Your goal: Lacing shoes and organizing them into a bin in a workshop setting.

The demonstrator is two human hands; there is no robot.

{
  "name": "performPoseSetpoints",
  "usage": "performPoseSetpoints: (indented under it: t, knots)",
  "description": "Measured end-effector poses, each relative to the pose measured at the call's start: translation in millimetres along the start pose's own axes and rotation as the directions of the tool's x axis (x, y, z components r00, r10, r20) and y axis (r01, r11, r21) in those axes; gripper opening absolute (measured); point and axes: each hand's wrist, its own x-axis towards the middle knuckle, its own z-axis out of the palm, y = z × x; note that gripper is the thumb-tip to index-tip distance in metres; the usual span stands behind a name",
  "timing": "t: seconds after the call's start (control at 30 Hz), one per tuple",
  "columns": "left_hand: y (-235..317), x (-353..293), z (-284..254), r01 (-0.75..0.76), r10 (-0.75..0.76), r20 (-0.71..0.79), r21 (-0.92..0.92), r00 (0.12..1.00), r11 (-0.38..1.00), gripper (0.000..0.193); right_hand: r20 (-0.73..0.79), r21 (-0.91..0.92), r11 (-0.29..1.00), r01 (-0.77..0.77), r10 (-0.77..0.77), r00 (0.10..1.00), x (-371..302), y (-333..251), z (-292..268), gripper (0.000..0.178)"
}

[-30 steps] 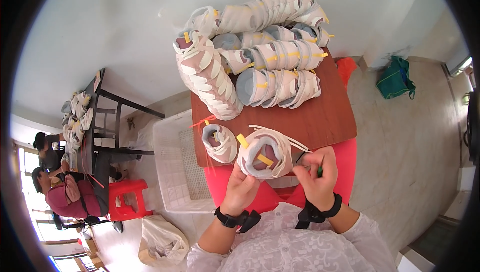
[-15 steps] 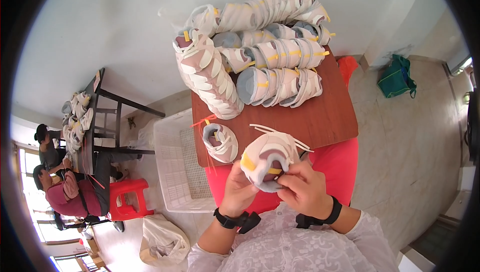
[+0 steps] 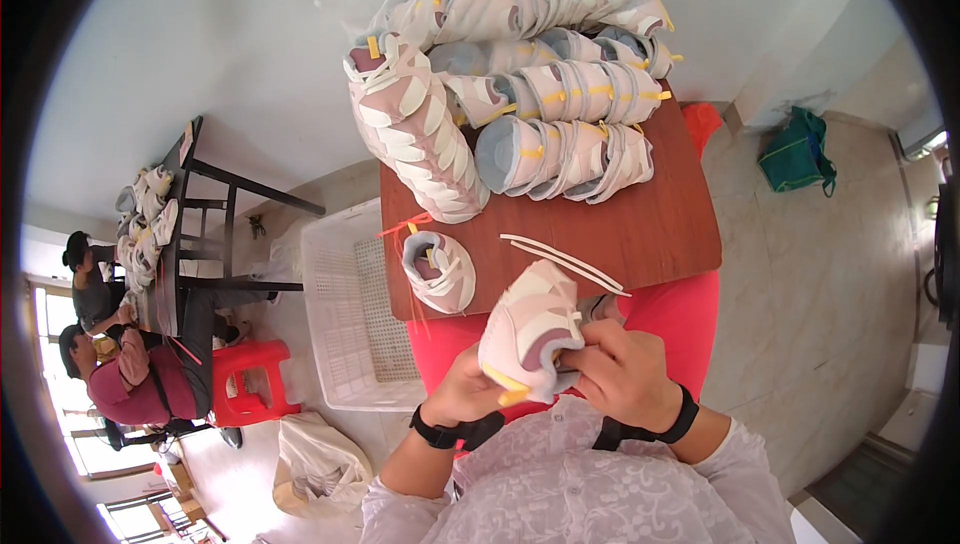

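Observation:
Over my lap, at the table's near edge, both hands hold a pink-and-cream shoe upper [image 3: 528, 319] with a grey collar and a yellow heel tab. My left hand [image 3: 463, 389] is wrapped round its left heel side. The fingers of my right hand [image 3: 625, 372] are closed at the collar opening; their tips are partly hidden inside. Just beyond the upper, white shoelaces [image 3: 565, 264] lie on the brown table [image 3: 640, 234]. A second shoe upper [image 3: 440, 272] stands to the left, beside an orange-red cord [image 3: 405, 225].
Nested rows of shoe uppers [image 3: 570, 159] cover the table's far half. A white plastic crate [image 3: 335, 314] stands left of the table, with a cloth sack [image 3: 315, 464] nearer me. Two people sit at another table [image 3: 170, 274] on the far left. A green bag [image 3: 797, 151] lies right.
The held upper has tilted and turned, its yellow tab now lower and nearer me. Both hands have turned with it, staying closed on it. The view has shifted slightly.

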Motion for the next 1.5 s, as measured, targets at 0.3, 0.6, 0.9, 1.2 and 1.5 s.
performPoseSetpoints:
  t: [0.3, 0.6, 0.9, 1.2, 1.5]
  knots:
    - [24, 12, -15, -0.367, 0.279, 0.255, 0.779, 0.926, 0.508, 0.043, -0.139, 0.049, 0.995, 0.089, -0.081, 0.987, -6, 7, -4, 0.027]
    - [5, 10, 29, -0.254, 0.297, -0.232, 0.198, 0.926, 0.947, 0.072, -0.046, 0.038, 0.996, 0.086, -0.084, 0.995, -2, 4, -1, 0.027]
    - [1, 0, 20, -0.093, 0.136, -0.128, 0.296, 0.982, 0.951, 0.045, -0.22, -0.156, 0.956, 0.248, -0.279, 0.935, -11, 10, 2, 0.024]
    - [0, -2, 21, -0.069, 0.111, -0.17, 0.235, 0.979, 0.97, 0.04, -0.229, -0.197, 0.944, 0.266, -0.308, 0.923, -13, 11, -2, 0.022]
    - [13, -4, 16, -0.119, 0.132, -0.015, 0.341, 0.991, 0.933, 0.042, -0.035, -0.035, 0.99, 0.135, -0.137, 0.99, -6, 2, -7, 0.021]
